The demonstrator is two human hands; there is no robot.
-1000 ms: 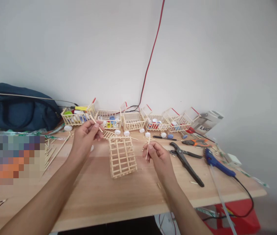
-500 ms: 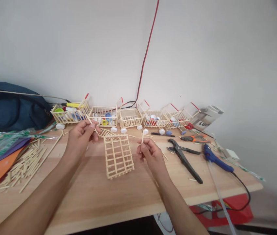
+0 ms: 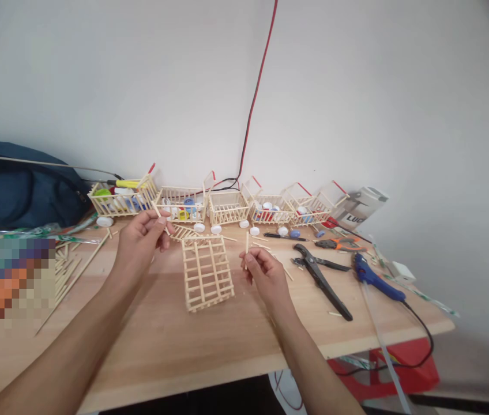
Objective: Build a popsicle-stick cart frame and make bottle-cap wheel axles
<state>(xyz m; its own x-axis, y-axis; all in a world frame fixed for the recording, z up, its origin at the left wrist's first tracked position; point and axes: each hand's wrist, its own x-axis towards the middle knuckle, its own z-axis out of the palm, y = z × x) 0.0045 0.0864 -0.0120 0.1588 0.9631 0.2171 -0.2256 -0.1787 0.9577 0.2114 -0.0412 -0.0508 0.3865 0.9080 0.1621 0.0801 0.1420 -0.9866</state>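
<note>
My left hand (image 3: 140, 245) is raised over the wooden table (image 3: 175, 340) and pinches a short wooden stick (image 3: 160, 217) between thumb and fingers. In my right hand (image 3: 264, 275) a second thin wooden stick (image 3: 247, 251) is pinched upright. Between the two hands a small cart frame of glued sticks (image 3: 207, 272) lies on the table, touched by neither hand.
A row of finished stick carts (image 3: 227, 206) with bottle caps lines the wall. Black pliers (image 3: 322, 279), an orange-handled cutter (image 3: 339, 244) and a blue glue gun (image 3: 376, 279) lie at the right. Loose sticks (image 3: 71, 268) and a dark blue bag (image 3: 19, 190) are at the left.
Both hands keep their sticks and stay almost still over the table. The view has shifted a little, so everything sits slightly further left and higher in the picture.
</note>
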